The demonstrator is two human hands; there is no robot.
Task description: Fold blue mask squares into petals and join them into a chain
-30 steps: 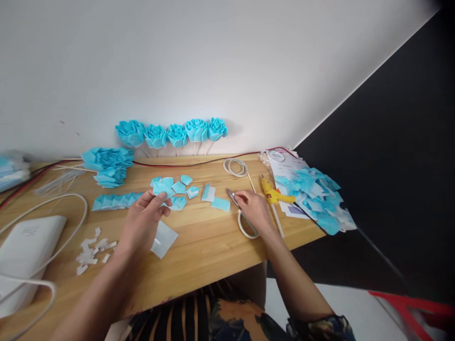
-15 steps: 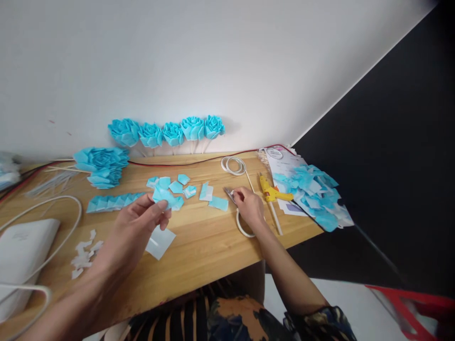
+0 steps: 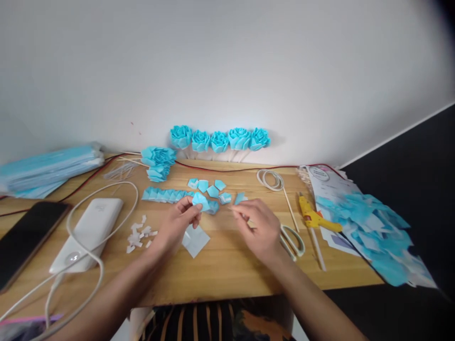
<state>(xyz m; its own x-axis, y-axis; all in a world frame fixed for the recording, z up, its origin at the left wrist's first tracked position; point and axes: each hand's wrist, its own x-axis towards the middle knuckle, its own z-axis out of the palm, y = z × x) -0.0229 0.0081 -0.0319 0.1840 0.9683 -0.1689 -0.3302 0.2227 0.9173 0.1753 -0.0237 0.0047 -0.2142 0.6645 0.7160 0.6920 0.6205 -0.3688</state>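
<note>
Blue paper petal, long axis crosswise

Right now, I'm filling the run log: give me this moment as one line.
left hand: pinches blue paper piece | right hand: fingers curled, grip unclear | scissors: on table, beside right hand

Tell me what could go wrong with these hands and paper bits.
The small folded blue paper piece pinched in the left hand could slip or crease. The right hand lies close to the white-handled scissors; a sweep might knock them toward the wooden table edge.
</note>
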